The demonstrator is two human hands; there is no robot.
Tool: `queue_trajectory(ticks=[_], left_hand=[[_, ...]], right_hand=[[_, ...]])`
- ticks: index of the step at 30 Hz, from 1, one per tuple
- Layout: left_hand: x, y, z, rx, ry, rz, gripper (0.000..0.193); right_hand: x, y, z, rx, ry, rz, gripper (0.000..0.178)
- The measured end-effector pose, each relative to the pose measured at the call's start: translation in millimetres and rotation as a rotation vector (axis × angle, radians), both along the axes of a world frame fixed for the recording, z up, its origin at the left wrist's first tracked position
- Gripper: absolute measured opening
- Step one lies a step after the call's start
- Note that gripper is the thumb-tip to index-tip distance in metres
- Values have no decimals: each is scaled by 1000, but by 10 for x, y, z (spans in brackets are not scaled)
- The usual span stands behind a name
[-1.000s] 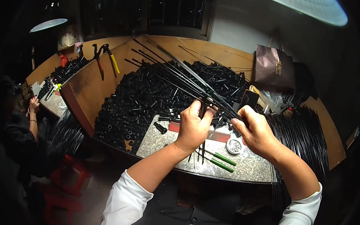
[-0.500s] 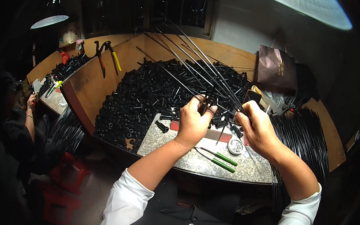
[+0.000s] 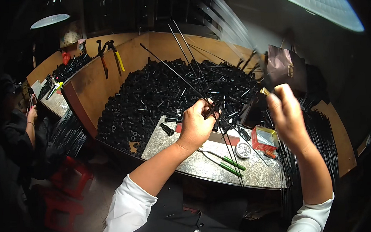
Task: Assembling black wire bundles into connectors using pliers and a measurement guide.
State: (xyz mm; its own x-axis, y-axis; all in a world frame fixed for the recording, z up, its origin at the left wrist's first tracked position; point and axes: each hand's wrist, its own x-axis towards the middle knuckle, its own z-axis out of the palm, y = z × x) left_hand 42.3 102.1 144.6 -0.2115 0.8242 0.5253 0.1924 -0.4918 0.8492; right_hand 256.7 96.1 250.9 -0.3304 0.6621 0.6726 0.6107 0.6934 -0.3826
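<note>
Gold lettering [image 3: 291,70] on bag [image 3: 283,74] — unreadable.

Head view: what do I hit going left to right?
Co-worker's hand, red-handled pliers, yellow-handled pliers, wearer's left hand, round tub, wearer's right hand.

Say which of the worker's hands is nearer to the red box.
Right. The right hand is just above and right of the red box in the picture; the left hand is farther off, to its left.
</note>
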Motion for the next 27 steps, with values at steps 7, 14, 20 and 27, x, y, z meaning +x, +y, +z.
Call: queue_trajectory(ticks=[7, 14, 20, 27], left_hand=[[-129, 70, -114, 50, -118, -72, 9], [-401, 74, -84, 30, -194, -87, 3], [-111, -54, 209, 95, -238, -188, 26], [137, -81, 285, 340, 126, -97, 83]], right_hand=[[446, 272, 301, 182, -39, -138, 18], [680, 421, 349, 117, -13, -223, 21], [207, 150, 91, 50, -45, -55, 16], [-292, -172, -87, -129, -33, 187, 12]])
